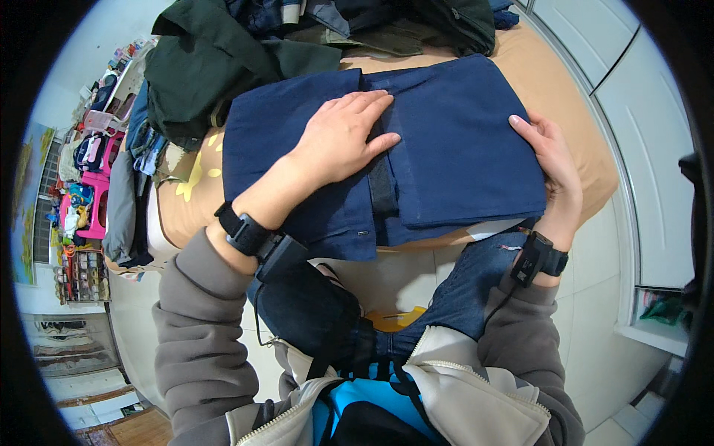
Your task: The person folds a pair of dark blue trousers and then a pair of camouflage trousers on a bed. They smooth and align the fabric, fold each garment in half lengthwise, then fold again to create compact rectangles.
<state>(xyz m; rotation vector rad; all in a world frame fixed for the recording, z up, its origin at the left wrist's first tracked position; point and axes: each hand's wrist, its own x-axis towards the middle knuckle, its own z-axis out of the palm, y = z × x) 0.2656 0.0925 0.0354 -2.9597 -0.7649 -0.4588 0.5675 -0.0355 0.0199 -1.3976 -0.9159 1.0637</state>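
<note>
A folded navy blue cloth garment (463, 150) lies across the front of the bed in front of me. Its two folded sides nearly meet along the middle, where a darker strip (382, 187) shows between them. My left hand (348, 134) rests palm down on the cloth near that strip, thumb spread from the fingers. At the garment's right edge is my right hand (549, 148), its thumb on top and its fingers wrapped around the side, partly hidden. Both wrists wear black strapped devices.
The bed has a tan sheet (574, 150). Dark green clothing (212, 72) is heaped at its back left, with more dark clothes (385, 28) behind. Grey trousers (120, 212) hang over the left edge. White cabinet doors (641, 167) stand at right; a pink plastic stool (97, 200) is at far left.
</note>
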